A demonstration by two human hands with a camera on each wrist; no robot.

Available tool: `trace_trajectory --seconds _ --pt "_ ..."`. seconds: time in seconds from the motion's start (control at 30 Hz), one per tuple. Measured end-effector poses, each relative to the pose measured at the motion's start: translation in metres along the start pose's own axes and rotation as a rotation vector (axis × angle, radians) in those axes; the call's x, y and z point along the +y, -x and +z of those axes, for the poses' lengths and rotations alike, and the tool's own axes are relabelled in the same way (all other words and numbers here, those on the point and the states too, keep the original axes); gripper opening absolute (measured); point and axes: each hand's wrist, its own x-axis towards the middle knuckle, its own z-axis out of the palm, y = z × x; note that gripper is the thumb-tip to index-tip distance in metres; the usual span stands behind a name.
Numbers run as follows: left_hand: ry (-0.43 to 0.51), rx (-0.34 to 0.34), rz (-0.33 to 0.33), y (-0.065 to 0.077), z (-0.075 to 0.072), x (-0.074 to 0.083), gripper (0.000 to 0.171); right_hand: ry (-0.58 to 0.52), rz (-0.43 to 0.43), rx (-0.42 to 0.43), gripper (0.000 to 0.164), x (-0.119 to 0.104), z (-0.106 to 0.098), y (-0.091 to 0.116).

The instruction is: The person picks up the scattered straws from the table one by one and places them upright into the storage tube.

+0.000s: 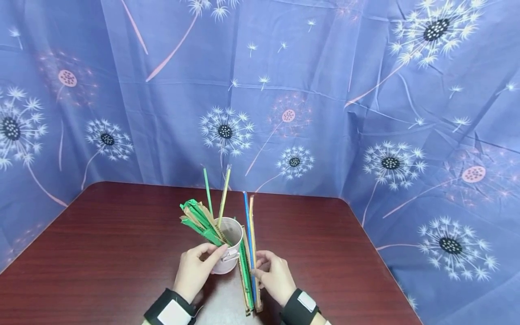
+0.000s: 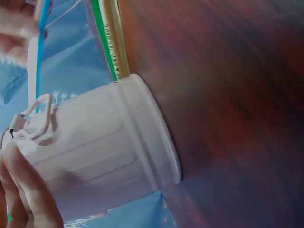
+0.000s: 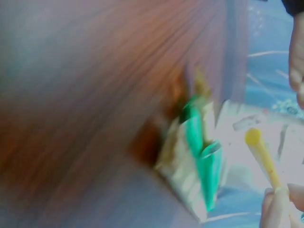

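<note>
My left hand (image 1: 197, 271) grips the rim of a small white metal bucket (image 1: 225, 265), which stands upright on the table. In the left wrist view, fingers (image 2: 28, 190) lie beside its wire handle (image 2: 47, 114). A bunch of green and brown wrapped strips (image 1: 199, 215) leans out of the bucket, with a green straw (image 1: 207, 189) and a yellow straw (image 1: 224, 194). Right of the bucket, my right hand (image 1: 274, 275) pinches a blue straw (image 1: 246, 216) and a yellow straw (image 3: 265, 159). These stand over more green and brown strips (image 1: 244, 280) lying on the table.
The dark red wooden table (image 1: 122, 239) stretches away on both sides. A blue cloth (image 1: 260, 90) with dandelion prints hangs behind it and along its sides. The right wrist view is partly blurred.
</note>
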Motion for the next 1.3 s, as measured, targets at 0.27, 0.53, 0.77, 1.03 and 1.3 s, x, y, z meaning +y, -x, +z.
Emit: trace_trajectory --seconds 0.27,0.53,0.77,1.03,1.3 --pt "0.025 -0.023 0.085 0.002 0.002 0.005 0.014 -0.004 -0.117 0.014 0.029 -0.017 0.008 0.004" --pt "0.267 -0.07 0.066 0.005 0.0 0.014 0.027 0.069 -0.181 0.014 0.027 -0.018 0.014 0.007" --pt "0.228 -0.009 0.075 0.004 -0.002 0.015 0.026 0.084 -0.215 0.005 0.025 -0.018 0.015 0.007" --pt "0.238 0.003 0.057 0.002 0.0 0.017 0.016 0.098 -0.232 -0.01 0.024 -0.016 0.015 0.008" --pt "0.264 0.005 0.065 0.002 0.001 0.018 0.011 0.1 -0.22 -0.019 0.021 -0.014 0.015 0.007"
